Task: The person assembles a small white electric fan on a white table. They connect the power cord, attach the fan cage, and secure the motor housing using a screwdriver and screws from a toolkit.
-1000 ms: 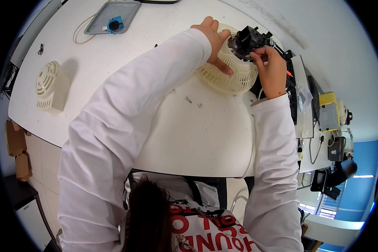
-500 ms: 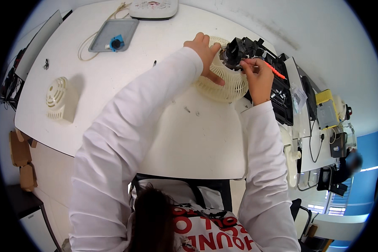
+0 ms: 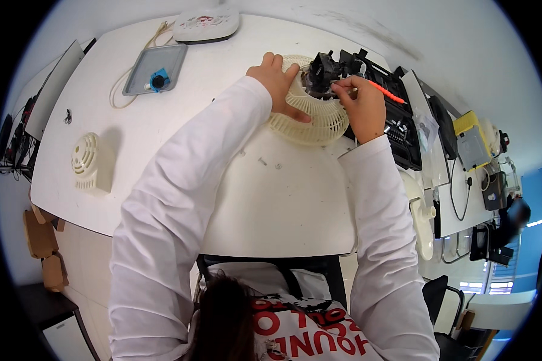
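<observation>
Head view: handwork on a cream slatted cage (image 3: 317, 131) and the dark mechanism (image 3: 323, 70) seated at its opening, at the far right of the white table (image 3: 277, 216). The left hand (image 3: 273, 83) lies spread on the near-left side of the cage, thumb and fingers apart, not closed round it; the right hand (image 3: 365, 109) brings bent fingertips and thumb together at the mechanism's near edge, though whether they pinch a part of it or a small piece cannot be told. The step in hand appears to be fine fingertip work on the mechanism, with the cage steadied; the next move would call for a firm left hand and small, controlled finger motion. Nearer the person lie a small screw (image 3: 262, 161) and, just beside it, a ring-like piece (image 3: 277, 166)
</observation>
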Motion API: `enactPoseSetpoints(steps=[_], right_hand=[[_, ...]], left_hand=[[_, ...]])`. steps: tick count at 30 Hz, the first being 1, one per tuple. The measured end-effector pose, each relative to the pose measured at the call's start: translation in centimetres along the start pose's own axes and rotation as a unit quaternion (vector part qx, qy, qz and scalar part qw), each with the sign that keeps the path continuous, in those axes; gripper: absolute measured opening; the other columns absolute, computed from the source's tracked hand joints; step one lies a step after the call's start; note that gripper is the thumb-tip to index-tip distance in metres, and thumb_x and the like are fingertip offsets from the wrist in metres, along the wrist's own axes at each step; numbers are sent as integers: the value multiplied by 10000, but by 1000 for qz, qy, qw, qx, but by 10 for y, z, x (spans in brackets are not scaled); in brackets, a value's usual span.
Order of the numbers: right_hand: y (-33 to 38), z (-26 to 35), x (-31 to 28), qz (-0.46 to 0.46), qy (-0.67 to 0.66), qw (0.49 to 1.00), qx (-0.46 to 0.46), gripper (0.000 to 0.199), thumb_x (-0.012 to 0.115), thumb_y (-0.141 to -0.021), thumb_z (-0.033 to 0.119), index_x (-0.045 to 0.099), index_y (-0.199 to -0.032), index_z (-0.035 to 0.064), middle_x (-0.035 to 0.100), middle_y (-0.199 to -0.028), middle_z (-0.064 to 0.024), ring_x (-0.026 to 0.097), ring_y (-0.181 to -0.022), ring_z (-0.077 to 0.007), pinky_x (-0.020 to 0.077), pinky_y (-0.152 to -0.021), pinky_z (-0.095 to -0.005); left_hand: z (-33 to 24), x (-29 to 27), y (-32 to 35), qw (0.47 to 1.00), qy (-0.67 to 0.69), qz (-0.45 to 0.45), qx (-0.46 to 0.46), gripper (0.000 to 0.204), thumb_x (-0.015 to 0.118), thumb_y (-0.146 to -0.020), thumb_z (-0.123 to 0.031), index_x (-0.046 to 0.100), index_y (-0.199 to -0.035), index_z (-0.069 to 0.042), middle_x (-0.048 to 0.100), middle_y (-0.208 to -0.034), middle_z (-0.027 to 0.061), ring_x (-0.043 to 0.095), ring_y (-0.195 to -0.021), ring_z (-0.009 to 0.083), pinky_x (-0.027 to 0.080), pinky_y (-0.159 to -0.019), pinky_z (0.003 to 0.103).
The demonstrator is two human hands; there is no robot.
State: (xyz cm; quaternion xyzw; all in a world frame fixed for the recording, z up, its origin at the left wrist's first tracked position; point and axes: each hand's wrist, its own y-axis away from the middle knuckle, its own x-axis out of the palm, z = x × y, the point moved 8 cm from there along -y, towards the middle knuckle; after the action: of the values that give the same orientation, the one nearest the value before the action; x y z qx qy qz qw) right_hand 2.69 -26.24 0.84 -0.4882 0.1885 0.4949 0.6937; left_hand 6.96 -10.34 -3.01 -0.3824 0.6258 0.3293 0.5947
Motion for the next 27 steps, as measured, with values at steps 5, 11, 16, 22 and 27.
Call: enactPoseSetpoints(steps=[5, 11, 16, 22, 27], right_hand=[[4, 12, -8, -22, 54, 998, -35, 137, 707, -817, 220, 688, -873, 95, 686, -812, -39, 654, -724, -233, 488, -614, -337], [11, 12, -18, -53, 73, 993, -76, 106, 683, -831, 186, 696, -916, 124, 672, -858, -23, 647, -751, -248, 494, -625, -350], [17, 11, -16, -36, 70, 992, -98, 131, 666, -847, 181, 700, -968, 144, 638, -892, -2, 639, -773, -234, 495, -625, -337], [23, 14, -10, -83, 59, 988, -113, 138, 655, -852, 180, 692, -981, 148, 603, -918, 9, 643, -770, -208, 504, -620, -330], [33, 22, -8, -110, 90, 976, -163, 160, 658, -827, 128, 682, -985, 133, 612, -927, 25, 652, -764, -177, 515, -585, -293]], left_hand=[[-1, 0, 1, 1000, -11, 8, -1, 1173, 705, -531, -798, 371, -1392, -74, 449, -1268, 169, 390, -1247, 313, 498, -914, 427], [1, 0, -2, 1000, -14, 20, 3, 1199, 706, -535, -796, 350, -1419, -70, 436, -1295, 176, 382, -1255, 326, 489, -934, 439], [1, 1, -3, 1000, -11, 24, 4, 1213, 713, -525, -794, 356, -1423, -60, 426, -1316, 186, 369, -1269, 335, 477, -953, 450], [3, 4, -7, 1000, 2, 6, 12, 1240, 737, -509, -778, 329, -1434, -60, 405, -1354, 199, 357, -1282, 345, 475, -964, 449], [4, 2, -4, 999, -14, -29, 22, 1248, 703, -477, -833, 362, -1404, -71, 473, -1252, 196, 397, -1246, 338, 491, -928, 416]])
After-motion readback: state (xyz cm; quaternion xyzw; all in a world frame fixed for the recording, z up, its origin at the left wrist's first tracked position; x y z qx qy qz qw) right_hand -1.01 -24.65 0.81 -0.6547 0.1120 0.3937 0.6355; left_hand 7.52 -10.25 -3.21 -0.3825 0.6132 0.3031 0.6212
